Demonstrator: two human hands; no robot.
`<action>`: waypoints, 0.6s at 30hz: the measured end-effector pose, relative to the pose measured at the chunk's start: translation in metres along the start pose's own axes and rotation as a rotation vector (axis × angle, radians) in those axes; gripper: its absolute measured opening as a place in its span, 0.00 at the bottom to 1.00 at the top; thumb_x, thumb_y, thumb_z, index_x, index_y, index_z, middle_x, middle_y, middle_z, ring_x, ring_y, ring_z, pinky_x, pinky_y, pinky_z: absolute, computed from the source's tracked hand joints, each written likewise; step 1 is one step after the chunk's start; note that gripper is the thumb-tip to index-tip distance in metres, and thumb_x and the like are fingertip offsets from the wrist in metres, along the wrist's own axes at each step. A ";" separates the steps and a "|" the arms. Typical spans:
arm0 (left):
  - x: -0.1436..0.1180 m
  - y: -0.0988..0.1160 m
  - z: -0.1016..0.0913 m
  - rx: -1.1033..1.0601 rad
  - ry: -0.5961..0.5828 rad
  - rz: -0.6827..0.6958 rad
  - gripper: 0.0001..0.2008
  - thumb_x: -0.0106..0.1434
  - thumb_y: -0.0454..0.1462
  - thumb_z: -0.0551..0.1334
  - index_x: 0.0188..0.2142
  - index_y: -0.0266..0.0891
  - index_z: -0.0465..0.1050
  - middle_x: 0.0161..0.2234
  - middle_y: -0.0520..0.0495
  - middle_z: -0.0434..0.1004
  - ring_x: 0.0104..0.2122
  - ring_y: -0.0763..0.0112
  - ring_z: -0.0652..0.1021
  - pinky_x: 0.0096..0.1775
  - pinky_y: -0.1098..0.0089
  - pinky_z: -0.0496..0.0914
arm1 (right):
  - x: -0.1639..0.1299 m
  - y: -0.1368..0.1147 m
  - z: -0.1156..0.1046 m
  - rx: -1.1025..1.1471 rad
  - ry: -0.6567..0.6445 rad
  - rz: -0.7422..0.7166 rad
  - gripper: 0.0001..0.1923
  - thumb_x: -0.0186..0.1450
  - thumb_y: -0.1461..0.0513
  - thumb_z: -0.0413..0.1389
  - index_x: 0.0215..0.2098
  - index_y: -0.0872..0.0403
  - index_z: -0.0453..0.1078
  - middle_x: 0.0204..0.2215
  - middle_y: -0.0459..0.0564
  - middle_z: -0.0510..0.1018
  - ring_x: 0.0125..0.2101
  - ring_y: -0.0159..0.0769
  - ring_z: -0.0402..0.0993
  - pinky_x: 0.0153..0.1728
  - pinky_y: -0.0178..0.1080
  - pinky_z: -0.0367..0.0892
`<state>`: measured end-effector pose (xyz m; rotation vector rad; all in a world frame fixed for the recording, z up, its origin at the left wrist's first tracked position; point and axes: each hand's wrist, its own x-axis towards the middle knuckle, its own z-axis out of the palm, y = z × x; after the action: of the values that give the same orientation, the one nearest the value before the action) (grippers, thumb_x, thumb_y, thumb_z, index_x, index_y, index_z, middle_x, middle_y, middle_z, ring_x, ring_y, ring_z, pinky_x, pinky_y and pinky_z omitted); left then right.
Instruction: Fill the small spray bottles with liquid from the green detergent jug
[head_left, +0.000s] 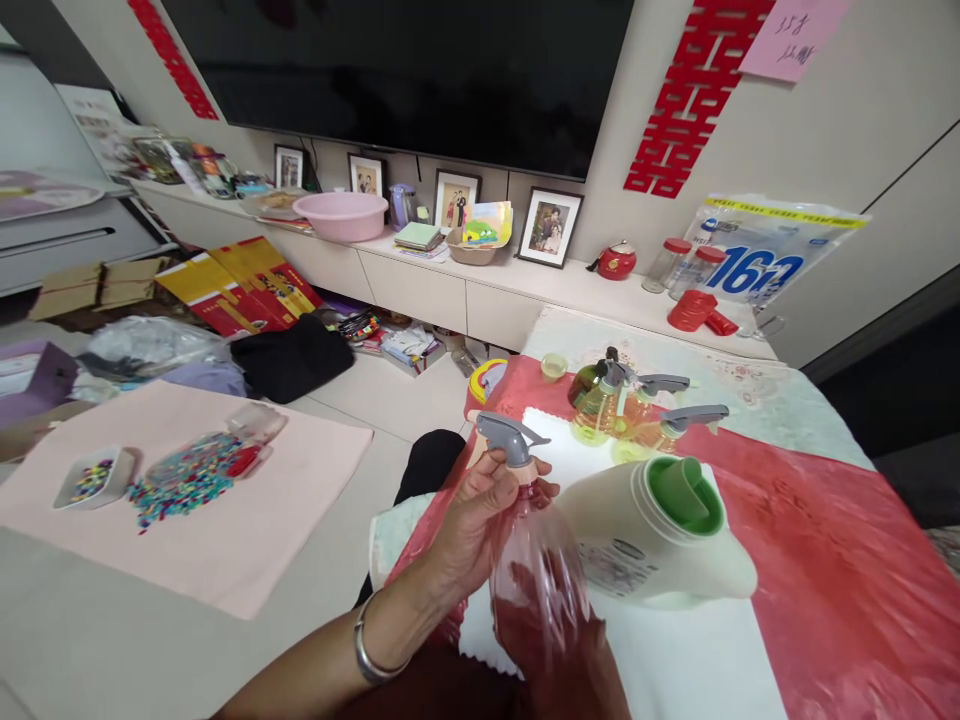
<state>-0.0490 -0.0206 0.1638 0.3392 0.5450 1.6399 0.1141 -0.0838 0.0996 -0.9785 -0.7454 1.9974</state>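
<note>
A clear pinkish spray bottle (pixel 536 580) with a grey trigger head (pixel 514 440) stands upright between my hands. Fingers of my left hand (pixel 480 505), with a silver bangle on the wrist, pinch the collar just under the trigger. Lower down, my right hand (pixel 592 660) is wrapped round the bottle's body, partly seen through the plastic. Close on the right is a large pale jug (pixel 607 530) with a green cap (pixel 686 495). Behind it are several more spray bottles (pixel 596 408) with grey triggers, holding yellowish liquid, and a small clear cup (pixel 554 366).
Red plastic sheeting (pixel 825 560) and a white sheet (pixel 675 660) cover the table. On the floor at left, a pink mat (pixel 277 510) bears colourful small pieces (pixel 180 485) and a white tray (pixel 120 480). A long cabinet (pixel 420 285) under the television holds a pink basin (pixel 341 215) and framed photos.
</note>
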 end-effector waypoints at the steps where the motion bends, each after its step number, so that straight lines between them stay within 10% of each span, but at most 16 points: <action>1: 0.001 0.000 0.000 -0.002 -0.006 -0.002 0.21 0.54 0.39 0.79 0.45 0.39 0.77 0.40 0.46 0.86 0.37 0.64 0.85 0.45 0.66 0.77 | 0.001 -0.002 0.000 0.064 -0.020 0.077 0.45 0.57 0.27 0.60 0.57 0.48 0.76 0.57 0.57 0.74 0.51 0.56 0.77 0.50 0.55 0.76; 7: 0.006 0.000 -0.001 0.008 0.023 -0.008 0.24 0.52 0.40 0.80 0.45 0.37 0.77 0.37 0.46 0.85 0.34 0.69 0.84 0.42 0.69 0.76 | 0.004 -0.022 0.007 0.436 -0.217 0.482 0.47 0.50 0.31 0.70 0.52 0.58 0.77 0.44 0.59 0.80 0.39 0.41 0.80 0.44 0.37 0.75; 13: 0.005 -0.001 -0.006 0.044 0.048 -0.026 0.20 0.54 0.42 0.78 0.42 0.36 0.76 0.36 0.45 0.85 0.36 0.68 0.84 0.41 0.69 0.76 | -0.001 -0.024 0.016 0.400 -0.167 0.270 0.41 0.41 0.48 0.82 0.50 0.49 0.78 0.44 0.53 0.80 0.37 0.39 0.79 0.38 0.36 0.74; 18: 0.000 -0.001 -0.006 0.054 0.071 -0.035 0.20 0.57 0.42 0.77 0.44 0.37 0.74 0.37 0.46 0.84 0.37 0.65 0.84 0.46 0.65 0.76 | -0.001 -0.022 0.014 0.393 -0.312 0.361 0.47 0.48 0.32 0.71 0.49 0.60 0.79 0.36 0.58 0.80 0.31 0.34 0.77 0.33 0.30 0.71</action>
<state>-0.0518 -0.0217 0.1581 0.3103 0.6466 1.6108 0.1117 -0.0747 0.1240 -0.6047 -0.3209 2.5263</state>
